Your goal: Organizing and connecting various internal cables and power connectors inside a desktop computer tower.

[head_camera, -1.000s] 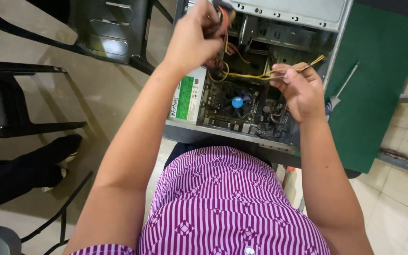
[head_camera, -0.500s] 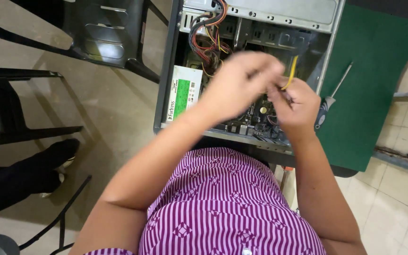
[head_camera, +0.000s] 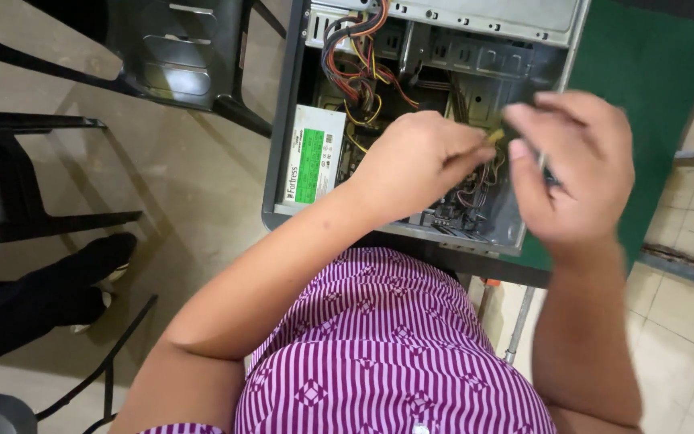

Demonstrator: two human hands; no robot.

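Pinching a small yellow connector (head_camera: pixel 495 136) between the left hand (head_camera: pixel 415 165) fingertips, above the open computer case (head_camera: pixel 491 32); right hand (head_camera: pixel 576 165) curling narrow just beside, grip blurred, cannot tell.

1 open PC case (head_camera: pixel 560 32), 2 hands (head_camera: pixel 496 161), 2 blk chairs (head_camera: pixel 178 56)

Computer case (head_camera: pixel 443 16): bare grey sheet metal, matt; cables (head_camera: pixel 363 60) sheathed in coloured plastic. Mat (head_camera: pixel 652 72): green, matt, smooth. Chair (head_camera: pixel 178 56): black glossy plastic; floor (head_camera: pixel 162 177): polished tile
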